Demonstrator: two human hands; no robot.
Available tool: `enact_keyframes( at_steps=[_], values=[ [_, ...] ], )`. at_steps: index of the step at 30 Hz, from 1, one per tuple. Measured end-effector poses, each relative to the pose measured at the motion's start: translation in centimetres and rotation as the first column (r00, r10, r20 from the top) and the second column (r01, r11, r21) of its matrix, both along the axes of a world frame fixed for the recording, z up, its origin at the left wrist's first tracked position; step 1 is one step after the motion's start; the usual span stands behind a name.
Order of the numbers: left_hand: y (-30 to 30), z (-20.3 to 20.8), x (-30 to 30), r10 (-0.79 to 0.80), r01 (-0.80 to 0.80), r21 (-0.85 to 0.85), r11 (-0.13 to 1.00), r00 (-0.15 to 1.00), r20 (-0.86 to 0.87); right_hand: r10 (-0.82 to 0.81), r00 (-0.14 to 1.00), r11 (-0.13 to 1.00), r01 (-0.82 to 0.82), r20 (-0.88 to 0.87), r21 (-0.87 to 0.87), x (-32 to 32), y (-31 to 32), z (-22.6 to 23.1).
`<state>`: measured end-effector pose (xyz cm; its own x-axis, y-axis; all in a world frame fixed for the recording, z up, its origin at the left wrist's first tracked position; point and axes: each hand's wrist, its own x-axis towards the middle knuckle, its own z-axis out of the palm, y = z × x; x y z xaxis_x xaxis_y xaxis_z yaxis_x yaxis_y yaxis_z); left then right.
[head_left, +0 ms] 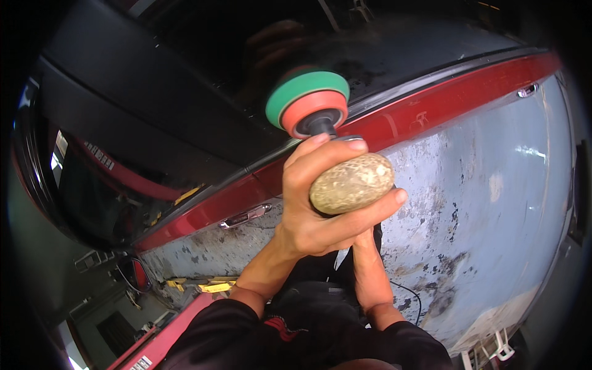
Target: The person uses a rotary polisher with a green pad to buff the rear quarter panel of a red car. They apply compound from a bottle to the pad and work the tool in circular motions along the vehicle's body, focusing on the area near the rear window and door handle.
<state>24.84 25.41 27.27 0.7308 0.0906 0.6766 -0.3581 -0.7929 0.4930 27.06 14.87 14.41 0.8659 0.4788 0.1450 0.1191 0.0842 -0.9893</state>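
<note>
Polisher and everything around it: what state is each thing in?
Polisher: held; whether running, unclear
Left hand: closed around the polisher
Right hand: mostly hidden, grip unclear
Dark car window: glossy, reflective
Green pad: turned toward the window, contact unclear
Chrome door handles: untouched
Blue-grey lower doors: blotched with dark patches

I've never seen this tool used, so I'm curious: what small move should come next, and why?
Perhaps ease the green pad slightly farther onto the dark glossy panel: it appears close to the panel's edge, near the red strip. The left hand, wrapped around the tool's mottled rounded end, could guide it.
</note>
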Motion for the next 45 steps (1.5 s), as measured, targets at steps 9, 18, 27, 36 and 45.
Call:
enact_keyframes(
  at_steps=[9,18,27,36,45],
  values=[
    [-0.9,-0.5,0.7,0.038,-0.038,0.057,0.998,0.999,0.000,0.014,0.998,0.996,-0.008,-0.058,0.089,0.7,-1.0,0.6],
    [-2.0,-0.9,2.4,0.040,-0.041,0.005,0.999,0.994,0.103,0.022,0.994,0.990,-0.007,-0.104,0.142,2.2,-2.3,2.2],
    [-3.6,-0.7,4.1,0.063,-0.070,0.051,0.996,0.991,0.121,0.000,0.995,0.986,0.017,-0.103,0.166,3.9,-3.9,3.0],
    [-5.3,-0.9,6.0,0.051,-0.058,0.052,0.997,0.992,0.117,-0.011,0.994,0.984,0.030,-0.109,0.175,5.6,-5.3,2.5],
    [-6.5,-0.3,7.6,0.036,-0.040,0.042,0.998,0.994,0.102,-0.040,0.996,0.984,0.054,-0.084,0.171,7.0,-6.1,2.2]
  ],
)
